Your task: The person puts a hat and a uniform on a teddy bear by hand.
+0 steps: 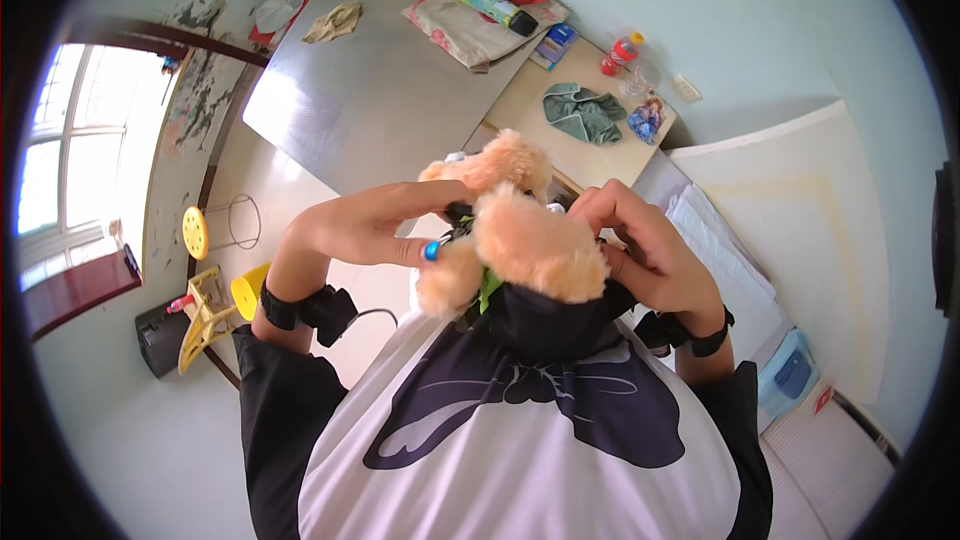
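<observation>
Close to my chest is a peach-coloured plush toy [540, 244] with dark cloth [551, 319] and a bit of green on it. My left hand [382, 229] pinches dark material at the toy's left side; its thumb, with a shiny blue nail, lies by a fluffy peach part [450, 277]. On the other side my right hand [637, 247] has its fingers curled on the toy's edge beside something small and white. The right fingertips are partly hidden, so exactly what they pinch cannot be told. Black bands circle both wrists.
Ahead stands a metal-topped table [375, 90] with a beige cloth [334, 21], a fabric bag [465, 34] and a green tube-shaped package [480, 0]. A wooden table [585, 157] beside it holds a green cloth [583, 112] and a red bottle [621, 54]. A yellow chair [199, 322] stands at left.
</observation>
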`<state>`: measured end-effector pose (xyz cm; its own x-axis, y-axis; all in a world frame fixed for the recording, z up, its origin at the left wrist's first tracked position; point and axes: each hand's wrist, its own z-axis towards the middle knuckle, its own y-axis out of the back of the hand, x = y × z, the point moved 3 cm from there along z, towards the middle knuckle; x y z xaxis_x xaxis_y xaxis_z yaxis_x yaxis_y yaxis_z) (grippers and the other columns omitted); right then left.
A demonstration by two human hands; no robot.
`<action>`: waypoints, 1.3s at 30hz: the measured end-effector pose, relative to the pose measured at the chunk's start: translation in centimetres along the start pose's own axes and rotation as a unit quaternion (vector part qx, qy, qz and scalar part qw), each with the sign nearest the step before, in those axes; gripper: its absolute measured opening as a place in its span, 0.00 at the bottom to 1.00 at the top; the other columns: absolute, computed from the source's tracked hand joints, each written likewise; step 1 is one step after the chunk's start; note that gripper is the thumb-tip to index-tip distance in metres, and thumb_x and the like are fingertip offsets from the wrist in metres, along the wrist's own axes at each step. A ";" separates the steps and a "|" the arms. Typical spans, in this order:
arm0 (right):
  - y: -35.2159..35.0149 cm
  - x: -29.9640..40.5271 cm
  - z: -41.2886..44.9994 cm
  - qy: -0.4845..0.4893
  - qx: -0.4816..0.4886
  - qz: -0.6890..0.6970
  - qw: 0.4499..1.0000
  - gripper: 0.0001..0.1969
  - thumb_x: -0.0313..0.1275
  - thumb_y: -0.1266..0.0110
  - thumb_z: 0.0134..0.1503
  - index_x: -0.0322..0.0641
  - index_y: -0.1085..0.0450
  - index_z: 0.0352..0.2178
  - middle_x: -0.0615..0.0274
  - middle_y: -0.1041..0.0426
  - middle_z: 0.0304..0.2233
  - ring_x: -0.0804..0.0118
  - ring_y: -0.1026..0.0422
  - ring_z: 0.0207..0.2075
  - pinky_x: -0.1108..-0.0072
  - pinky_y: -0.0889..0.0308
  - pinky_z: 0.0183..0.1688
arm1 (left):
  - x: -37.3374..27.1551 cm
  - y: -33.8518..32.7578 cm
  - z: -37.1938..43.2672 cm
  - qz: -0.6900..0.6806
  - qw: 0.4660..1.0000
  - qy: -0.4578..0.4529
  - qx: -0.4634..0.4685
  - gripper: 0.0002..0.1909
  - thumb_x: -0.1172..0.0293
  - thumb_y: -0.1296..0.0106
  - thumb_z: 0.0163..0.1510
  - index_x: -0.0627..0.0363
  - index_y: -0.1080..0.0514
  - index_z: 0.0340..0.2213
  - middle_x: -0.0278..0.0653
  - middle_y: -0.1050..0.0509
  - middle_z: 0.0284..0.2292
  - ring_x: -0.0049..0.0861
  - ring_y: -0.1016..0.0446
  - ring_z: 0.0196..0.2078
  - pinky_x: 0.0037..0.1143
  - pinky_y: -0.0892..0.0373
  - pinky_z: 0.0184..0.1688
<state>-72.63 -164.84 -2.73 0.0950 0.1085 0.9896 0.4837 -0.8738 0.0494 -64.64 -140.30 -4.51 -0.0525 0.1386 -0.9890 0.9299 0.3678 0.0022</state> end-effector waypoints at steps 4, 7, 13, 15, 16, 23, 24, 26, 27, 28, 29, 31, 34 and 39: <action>1.0 -2.4 0.1 -0.054 -0.011 0.113 0.992 0.27 0.50 0.54 0.53 0.32 0.41 0.38 0.61 0.36 0.38 0.74 0.38 0.44 0.83 0.43 0.45 | 1.2 -0.2 0.1 0.059 0.989 0.108 0.085 0.54 0.49 0.35 0.33 0.69 0.50 0.53 0.47 0.40 0.49 0.31 0.42 0.52 0.29 0.46 0.53; 0.7 -2.4 0.9 0.003 0.017 0.278 0.960 0.35 0.57 0.51 0.48 0.34 0.42 0.42 0.62 0.38 0.42 0.74 0.39 0.45 0.81 0.43 0.45 | 1.1 -1.0 1.2 -0.084 0.989 0.117 0.028 0.54 0.52 0.34 0.33 0.69 0.51 0.54 0.44 0.41 0.49 0.28 0.42 0.52 0.29 0.46 0.53; 1.0 -1.3 1.3 0.005 0.018 0.186 0.982 0.50 0.58 0.40 0.32 0.33 0.47 0.50 0.61 0.40 0.46 0.71 0.42 0.49 0.80 0.46 0.50 | -0.5 -2.0 3.8 -0.175 0.981 0.065 -0.058 0.46 0.62 0.33 0.33 0.67 0.45 0.50 0.36 0.37 0.43 0.19 0.39 0.45 0.20 0.42 0.47; 1.2 -0.6 1.2 0.042 0.006 0.096 0.994 0.49 0.44 0.30 0.29 0.32 0.46 0.50 0.60 0.39 0.46 0.71 0.41 0.49 0.80 0.45 0.50 | -2.0 -1.9 4.2 -0.020 0.992 -0.004 -0.122 0.36 0.65 0.35 0.33 0.65 0.39 0.44 0.39 0.33 0.37 0.24 0.35 0.41 0.23 0.39 0.44; 1.1 0.3 1.2 0.037 -0.026 0.058 0.997 0.40 0.30 0.29 0.28 0.34 0.41 0.45 0.58 0.37 0.43 0.67 0.38 0.46 0.79 0.43 0.47 | -2.6 -1.8 4.4 0.022 0.990 -0.014 -0.136 0.32 0.69 0.37 0.31 0.63 0.37 0.40 0.43 0.31 0.35 0.28 0.31 0.39 0.24 0.37 0.41; 0.0 0.6 0.9 0.184 -0.135 -0.185 0.956 0.29 0.23 0.34 0.31 0.38 0.41 0.36 0.53 0.37 0.37 0.56 0.36 0.40 0.75 0.41 0.42 | -6.4 -3.6 3.9 0.313 0.918 -0.098 -0.223 0.23 0.77 0.40 0.29 0.60 0.32 0.33 0.42 0.31 0.25 0.37 0.30 0.28 0.28 0.35 0.32; -0.6 0.6 0.9 0.204 -0.159 -0.096 0.961 0.31 0.26 0.34 0.32 0.37 0.41 0.39 0.53 0.38 0.36 0.53 0.37 0.40 0.73 0.40 0.41 | -6.7 -3.9 3.8 0.350 0.899 -0.144 -0.221 0.16 0.78 0.47 0.31 0.58 0.34 0.29 0.40 0.33 0.24 0.36 0.31 0.29 0.31 0.36 0.32; -0.9 2.0 1.1 0.169 -0.151 -0.159 0.961 0.31 0.26 0.34 0.32 0.37 0.41 0.40 0.52 0.38 0.37 0.52 0.38 0.41 0.72 0.40 0.41 | -6.6 -4.7 3.7 0.389 0.879 -0.179 -0.210 0.14 0.78 0.49 0.32 0.58 0.35 0.27 0.39 0.34 0.23 0.35 0.32 0.28 0.31 0.36 0.31; -1.2 2.3 1.2 0.129 -0.137 -0.221 0.957 0.32 0.26 0.34 0.33 0.36 0.42 0.41 0.51 0.38 0.38 0.52 0.38 0.41 0.72 0.40 0.41 | -6.4 -5.3 3.6 0.423 0.858 -0.210 -0.203 0.12 0.78 0.50 0.32 0.58 0.36 0.25 0.38 0.35 0.22 0.34 0.33 0.27 0.31 0.36 0.30; -1.5 2.7 1.5 0.185 -0.148 -0.263 0.935 0.31 0.24 0.37 0.34 0.36 0.41 0.42 0.51 0.37 0.37 0.48 0.37 0.39 0.69 0.39 0.39 | -5.9 -5.7 3.4 0.453 0.839 -0.226 -0.199 0.12 0.76 0.51 0.33 0.58 0.35 0.26 0.37 0.35 0.24 0.33 0.32 0.29 0.30 0.35 0.30; -1.6 2.7 1.5 0.184 -0.153 -0.263 0.935 0.31 0.24 0.37 0.34 0.36 0.41 0.42 0.51 0.37 0.37 0.48 0.37 0.39 0.69 0.39 0.39 | -5.9 -5.7 3.5 0.454 0.839 -0.228 -0.194 0.12 0.76 0.51 0.33 0.58 0.35 0.26 0.37 0.35 0.24 0.33 0.32 0.29 0.30 0.35 0.30; -1.8 2.8 1.3 0.213 -0.146 -0.342 0.904 0.24 0.21 0.41 0.33 0.35 0.38 0.37 0.51 0.36 0.35 0.46 0.36 0.37 0.67 0.39 0.38 | -6.4 -5.8 3.6 0.493 0.786 -0.291 -0.234 0.13 0.75 0.51 0.33 0.59 0.34 0.27 0.37 0.33 0.26 0.30 0.31 0.30 0.27 0.34 0.30; -1.7 2.9 1.1 0.240 -0.123 -0.337 0.902 0.18 0.20 0.43 0.31 0.34 0.36 0.29 0.54 0.36 0.31 0.48 0.35 0.33 0.67 0.38 0.35 | -5.9 -5.9 3.2 0.507 0.788 -0.267 -0.227 0.12 0.75 0.51 0.34 0.58 0.33 0.27 0.36 0.32 0.28 0.25 0.30 0.31 0.23 0.33 0.31; -1.5 2.2 0.7 0.311 -0.091 -0.337 0.884 0.15 0.19 0.43 0.30 0.35 0.35 0.25 0.57 0.38 0.28 0.54 0.35 0.31 0.72 0.36 0.32 | -5.7 -5.8 2.9 0.540 0.786 -0.232 -0.190 0.11 0.74 0.50 0.35 0.57 0.31 0.27 0.33 0.31 0.29 0.24 0.30 0.32 0.22 0.34 0.33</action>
<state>-72.51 -162.91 -0.69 -0.6854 0.4014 0.6075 0.0950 -0.7779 0.6212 -68.70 -145.88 0.65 0.9139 0.2406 -0.3269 0.1601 0.5264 0.8350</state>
